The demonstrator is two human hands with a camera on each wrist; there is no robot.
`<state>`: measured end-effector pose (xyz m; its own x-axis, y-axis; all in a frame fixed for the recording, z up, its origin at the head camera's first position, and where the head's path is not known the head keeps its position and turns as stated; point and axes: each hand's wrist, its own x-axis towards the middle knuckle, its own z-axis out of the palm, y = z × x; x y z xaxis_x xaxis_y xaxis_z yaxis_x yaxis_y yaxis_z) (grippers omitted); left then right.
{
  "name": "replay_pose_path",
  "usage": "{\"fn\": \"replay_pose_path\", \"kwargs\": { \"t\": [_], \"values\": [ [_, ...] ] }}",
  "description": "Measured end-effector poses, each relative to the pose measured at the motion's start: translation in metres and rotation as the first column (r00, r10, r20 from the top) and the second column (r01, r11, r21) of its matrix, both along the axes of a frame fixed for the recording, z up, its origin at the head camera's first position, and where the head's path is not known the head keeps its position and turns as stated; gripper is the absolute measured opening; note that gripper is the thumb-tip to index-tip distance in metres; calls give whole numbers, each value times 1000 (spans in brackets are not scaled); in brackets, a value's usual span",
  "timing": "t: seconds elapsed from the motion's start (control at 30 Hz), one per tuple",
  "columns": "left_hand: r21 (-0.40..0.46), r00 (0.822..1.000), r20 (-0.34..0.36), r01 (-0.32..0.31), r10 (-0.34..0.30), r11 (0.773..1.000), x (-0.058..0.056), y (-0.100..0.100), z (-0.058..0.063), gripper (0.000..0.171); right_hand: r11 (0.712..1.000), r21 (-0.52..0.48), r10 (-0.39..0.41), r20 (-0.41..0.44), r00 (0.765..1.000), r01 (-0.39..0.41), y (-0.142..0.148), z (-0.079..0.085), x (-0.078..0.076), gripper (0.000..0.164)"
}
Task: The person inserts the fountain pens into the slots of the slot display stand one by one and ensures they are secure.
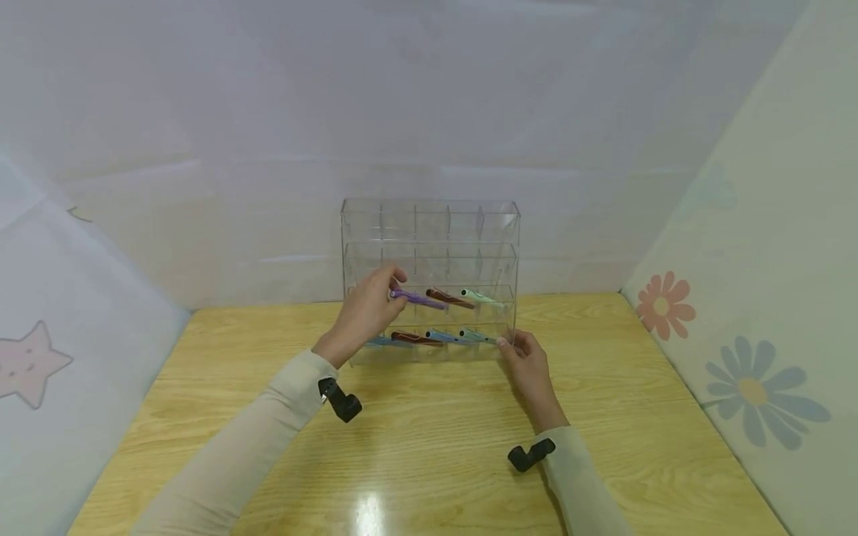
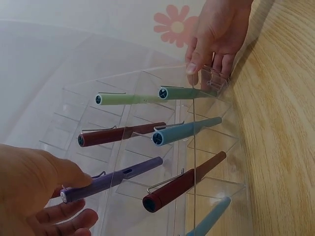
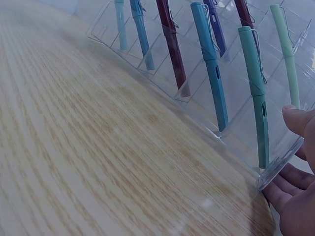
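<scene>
My left hand [image 1: 367,307] pinches the capped end of a purple fountain pen [image 2: 106,185] between thumb and fingers. The pen's far end reaches into a slot of a clear acrylic pen rack [image 1: 431,243], in the second tier from the bottom. To its right in that tier lean a dark red pen [image 2: 101,137] and a pale green pen [image 2: 123,100]. Below, the bottom tier carries several pens, among them a dark red pen [image 2: 170,191], a blue pen [image 2: 184,131] and a green pen [image 3: 254,83]. My right hand [image 1: 529,365] grips the rack's lower right corner, thumb in front.
The rack stands near the back of a wood-grain table [image 1: 415,439]. A pale cloth wall [image 1: 429,104] rises behind it, with printed side panels left and right. The two upper tiers of the rack are see-through with upright dividers.
</scene>
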<state>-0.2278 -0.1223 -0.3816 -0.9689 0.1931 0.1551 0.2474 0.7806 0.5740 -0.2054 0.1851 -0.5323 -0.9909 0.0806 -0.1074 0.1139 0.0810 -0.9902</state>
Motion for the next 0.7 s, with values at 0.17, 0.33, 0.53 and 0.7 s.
{"fn": "replay_pose_path", "kwargs": {
  "t": [0.17, 0.33, 0.53, 0.7],
  "values": [
    [8, 1000, 7, -27, 27, 1000, 11, -5, 1, 48, 999, 31, 20, 9, 1000, -20, 2, 0, 0, 59],
    [-12, 999, -25, -19, 19, 1000, 22, -12, 4, 58, 995, 87, 35, 34, 999, -38, 16, 3, 6, 60],
    [-23, 999, -52, -11, 9, 1000, 30, -27, 14, 65, 987, 130, 88, 28, 996, -91, 33, 14, 15, 70],
    [-35, 998, -63, -6, 4, 999, 37, -46, 15, 66, 980, 162, 112, 17, 994, -113, 51, 21, 18, 78]
  ]
}}
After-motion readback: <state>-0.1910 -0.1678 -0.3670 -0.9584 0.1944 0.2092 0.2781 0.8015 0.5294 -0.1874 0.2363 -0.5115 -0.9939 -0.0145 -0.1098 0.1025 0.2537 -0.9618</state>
